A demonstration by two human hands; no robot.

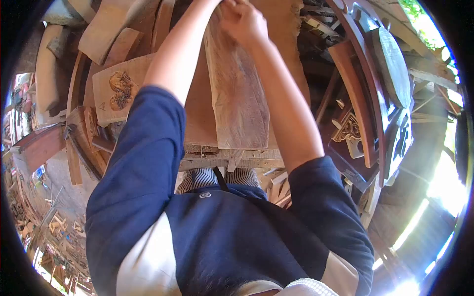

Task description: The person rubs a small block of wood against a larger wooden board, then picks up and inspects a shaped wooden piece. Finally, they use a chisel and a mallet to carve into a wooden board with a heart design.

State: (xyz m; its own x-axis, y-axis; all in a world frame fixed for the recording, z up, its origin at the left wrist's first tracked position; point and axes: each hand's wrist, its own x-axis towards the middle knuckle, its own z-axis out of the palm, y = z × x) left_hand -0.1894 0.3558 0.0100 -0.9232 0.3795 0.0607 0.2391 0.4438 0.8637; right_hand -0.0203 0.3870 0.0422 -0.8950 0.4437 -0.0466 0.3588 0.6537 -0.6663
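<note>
The right hand (244, 22) is closed around the far end of the wooden plank (237, 98), which lies on the bench (232, 160) at twelve o'clock. The left hand passes the top edge, so I cannot tell its grip. The person seems to be positioning the plank; the next move needs an even pull.

The plank (239, 98) is bare, pale wood, matt and rough-grained with greyish stains along its length, and the bench edge (232, 160) under it is coarse, splintered raw timber. The carved panel (118, 89) to the left is light unfinished wood with a darker relief cut into it, while the curved furniture parts (365, 98) on the right are deep red-brown wood with a smooth, slightly glossy finish. The sleeve (143, 163) is soft, matt navy cloth with an off-white fabric panel.
</note>
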